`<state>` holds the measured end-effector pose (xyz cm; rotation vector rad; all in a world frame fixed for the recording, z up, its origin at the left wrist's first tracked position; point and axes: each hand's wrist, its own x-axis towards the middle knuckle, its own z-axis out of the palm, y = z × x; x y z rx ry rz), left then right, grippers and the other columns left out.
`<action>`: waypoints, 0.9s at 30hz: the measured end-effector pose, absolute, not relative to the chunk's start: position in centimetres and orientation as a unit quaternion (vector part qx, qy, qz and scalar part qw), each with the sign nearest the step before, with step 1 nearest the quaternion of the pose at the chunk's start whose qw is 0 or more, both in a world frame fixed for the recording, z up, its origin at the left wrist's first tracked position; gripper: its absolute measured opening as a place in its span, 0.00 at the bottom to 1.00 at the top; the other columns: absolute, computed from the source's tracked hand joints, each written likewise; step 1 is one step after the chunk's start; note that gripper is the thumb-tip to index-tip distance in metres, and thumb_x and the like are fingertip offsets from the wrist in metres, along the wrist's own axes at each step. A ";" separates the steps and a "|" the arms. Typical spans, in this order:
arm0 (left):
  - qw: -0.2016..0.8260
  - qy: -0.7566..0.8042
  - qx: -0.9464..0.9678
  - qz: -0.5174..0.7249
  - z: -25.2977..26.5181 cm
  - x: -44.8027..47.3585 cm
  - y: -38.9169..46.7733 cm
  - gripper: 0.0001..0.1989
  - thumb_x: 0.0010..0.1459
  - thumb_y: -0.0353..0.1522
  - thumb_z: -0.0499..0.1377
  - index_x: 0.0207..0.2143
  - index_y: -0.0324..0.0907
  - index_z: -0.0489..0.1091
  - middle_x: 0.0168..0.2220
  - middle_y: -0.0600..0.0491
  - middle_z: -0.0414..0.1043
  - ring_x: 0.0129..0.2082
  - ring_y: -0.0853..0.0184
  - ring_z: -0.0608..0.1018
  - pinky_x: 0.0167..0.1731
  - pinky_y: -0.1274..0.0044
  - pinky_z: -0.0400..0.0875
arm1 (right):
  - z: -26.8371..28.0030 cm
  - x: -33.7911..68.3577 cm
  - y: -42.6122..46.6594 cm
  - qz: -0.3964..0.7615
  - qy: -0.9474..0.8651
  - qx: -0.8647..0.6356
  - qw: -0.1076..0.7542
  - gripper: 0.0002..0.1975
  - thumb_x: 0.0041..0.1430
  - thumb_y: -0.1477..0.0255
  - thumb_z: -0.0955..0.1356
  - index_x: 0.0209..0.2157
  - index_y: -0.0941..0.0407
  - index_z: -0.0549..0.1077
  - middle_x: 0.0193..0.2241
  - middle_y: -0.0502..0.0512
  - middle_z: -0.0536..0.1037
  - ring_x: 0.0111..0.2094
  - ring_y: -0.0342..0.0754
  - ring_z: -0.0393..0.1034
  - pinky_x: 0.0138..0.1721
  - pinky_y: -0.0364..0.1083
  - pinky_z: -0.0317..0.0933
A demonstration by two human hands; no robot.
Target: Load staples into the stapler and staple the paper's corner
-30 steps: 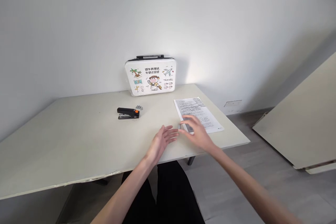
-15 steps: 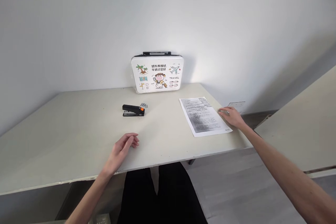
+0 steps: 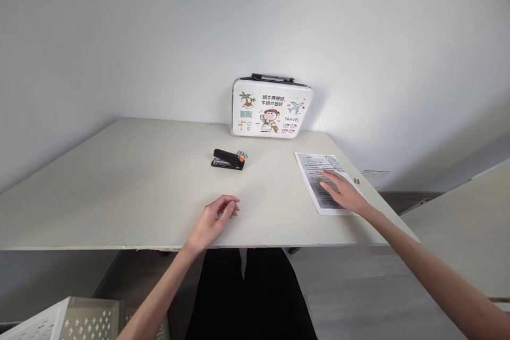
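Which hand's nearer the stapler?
Left. The left hand is on the near side of the stapler, not touching it; the right hand is farther off to its right, over the printed sheet.

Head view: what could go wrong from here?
The small grey pieces beside the paper lie near the right edge of the table and might get knocked off. The right hand is over the paper, so a sideways sweep could crease or shift it.

The trousers (image 3: 271,297) are plain black, so dark that folds barely show. The left forearm (image 3: 162,292) and right forearm (image 3: 422,258) are bare and slender; the left grip (image 3: 215,218) and right grip (image 3: 346,195) are bare hands with slim fingers (image 3: 333,177).
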<state>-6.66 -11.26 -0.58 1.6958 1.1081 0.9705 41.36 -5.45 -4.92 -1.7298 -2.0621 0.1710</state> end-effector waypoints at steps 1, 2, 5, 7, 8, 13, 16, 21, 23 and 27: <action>0.432 0.445 0.682 0.389 -0.7 -6.7 -11.3 0.16 0.71 0.46 0.55 0.47 0.45 0.74 0.37 0.52 0.79 0.38 0.63 0.80 0.44 0.70 0.77 | -5.1 40.7 -5.5 0.066 -0.749 -0.623 0.214 0.29 0.72 0.49 0.59 0.65 0.48 0.69 0.70 0.58 0.65 0.72 0.62 0.57 0.70 0.63 0.56; 0.431 0.445 0.682 0.388 -0.8 -6.8 -11.4 0.16 0.71 0.45 0.54 0.47 0.45 0.74 0.38 0.52 0.79 0.39 0.63 0.81 0.44 0.70 0.77 | -5.3 40.2 -5.6 0.069 -0.752 -0.621 0.210 0.29 0.72 0.49 0.59 0.66 0.48 0.69 0.71 0.57 0.65 0.72 0.62 0.56 0.70 0.64 0.56; 0.419 0.452 0.687 0.386 -0.9 -7.0 -11.5 0.16 0.71 0.45 0.54 0.47 0.45 0.74 0.39 0.51 0.79 0.41 0.62 0.81 0.45 0.70 0.76 | -5.7 39.2 -5.8 0.072 -0.757 -0.615 0.209 0.30 0.73 0.49 0.58 0.66 0.48 0.68 0.71 0.57 0.63 0.73 0.62 0.54 0.71 0.64 0.54; 0.397 0.460 0.698 0.380 -1.0 -7.0 -11.6 0.15 0.72 0.44 0.53 0.47 0.46 0.74 0.43 0.50 0.80 0.45 0.61 0.81 0.46 0.70 0.76 | -5.9 38.7 -6.1 0.076 -0.759 -0.611 0.213 0.29 0.73 0.49 0.58 0.66 0.47 0.68 0.72 0.56 0.63 0.73 0.62 0.53 0.72 0.64 0.53; 0.381 0.463 0.708 0.373 -1.1 -7.0 -11.5 0.15 0.72 0.44 0.53 0.47 0.46 0.74 0.45 0.50 0.80 0.46 0.60 0.81 0.46 0.69 0.76 | -5.9 38.5 -6.3 0.079 -0.759 -0.610 0.215 0.29 0.73 0.49 0.58 0.67 0.47 0.68 0.72 0.55 0.63 0.74 0.62 0.53 0.72 0.64 0.52; 0.227 0.455 0.792 0.337 -2.2 -6.6 -9.0 0.13 0.71 0.39 0.53 0.50 0.47 0.74 0.53 0.48 0.76 0.54 0.56 0.76 0.56 0.63 0.73 | -6.0 38.0 -7.0 0.089 -0.748 -0.621 0.217 0.29 0.73 0.50 0.58 0.67 0.48 0.68 0.72 0.55 0.61 0.74 0.62 0.52 0.72 0.65 0.51; 0.117 0.470 0.819 0.309 -3.1 -6.3 -5.5 0.15 0.68 0.38 0.54 0.52 0.45 0.74 0.57 0.45 0.72 0.60 0.52 0.71 0.63 0.56 0.64 | -6.1 38.0 -7.0 0.084 -0.744 -0.626 0.221 0.29 0.74 0.50 0.58 0.67 0.49 0.69 0.72 0.55 0.62 0.74 0.61 0.51 0.72 0.64 0.51; 0.044 0.528 0.815 0.233 -3.3 -5.5 -0.2 0.22 0.68 0.41 0.53 0.60 0.44 0.72 0.62 0.42 0.67 0.62 0.46 0.68 0.62 0.51 0.63 | -5.9 38.1 -6.9 0.076 -0.740 -0.627 0.230 0.28 0.74 0.51 0.58 0.66 0.48 0.69 0.72 0.54 0.63 0.74 0.61 0.52 0.71 0.64 0.53; 0.030 0.539 0.812 0.221 -3.2 -5.3 0.9 0.23 0.68 0.42 0.53 0.61 0.45 0.71 0.60 0.41 0.66 0.61 0.46 0.68 0.62 0.51 0.63 | -5.8 38.1 -7.0 0.077 -0.740 -0.627 0.231 0.28 0.74 0.52 0.59 0.67 0.48 0.69 0.72 0.54 0.63 0.74 0.61 0.52 0.71 0.64 0.54; 0.021 0.541 0.815 0.205 -2.9 -5.2 1.6 0.25 0.69 0.44 0.52 0.63 0.47 0.71 0.61 0.42 0.65 0.62 0.47 0.67 0.63 0.53 0.62 | -5.6 38.1 -7.0 0.073 -0.738 -0.629 0.232 0.27 0.74 0.53 0.59 0.66 0.48 0.69 0.71 0.54 0.64 0.73 0.61 0.53 0.71 0.64 0.55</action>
